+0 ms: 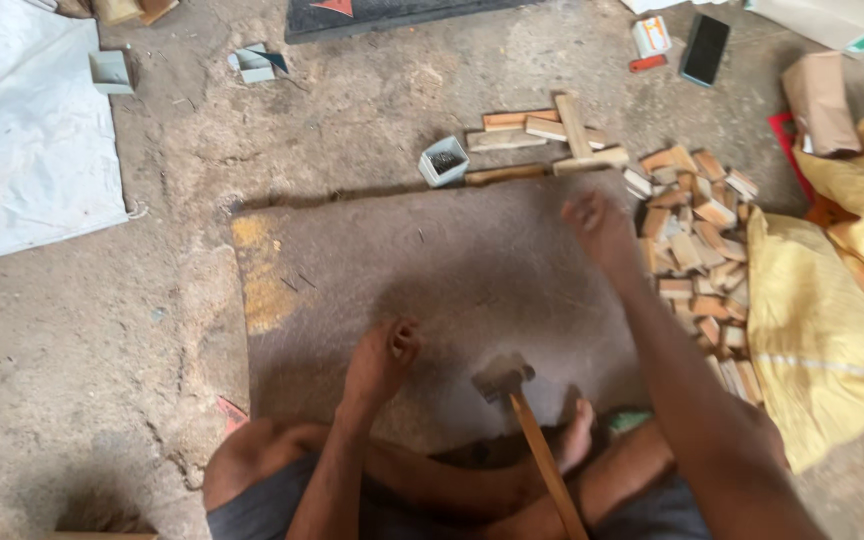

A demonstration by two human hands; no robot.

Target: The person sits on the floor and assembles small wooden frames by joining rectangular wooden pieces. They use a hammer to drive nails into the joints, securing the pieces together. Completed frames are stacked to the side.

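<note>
A person sits cross-legged on a rough concrete floor (102,330), at the near edge of a big brown mat (432,270). Left of the mat lies a pale plastic sheet (22,130), and at the right a crumpled yellow sack (822,330) rests on the floor. Between the sack and the mat is a heap of small wooden blocks (697,250), with a few longer wooden strips (552,135) laid loosely just beyond the mat's far edge.

The right hand (600,228) reaches out across the mat toward the heap, just beside the nearest blocks; it is blurred, so I cannot tell whether its fingers are spread or holding anything. The left hand (384,358) rests low on the near part of the mat, fingers curled in narrow, though what they pinch, if anything, is too small to see. A hammer (517,400) lies on the mat between the knees, its head near the left hand and its wooden handle running back toward the person, with no hand on it.

A small grey box (444,160) stands at the mat's far edge, and a dark phone (704,48) lies farther off.
</note>
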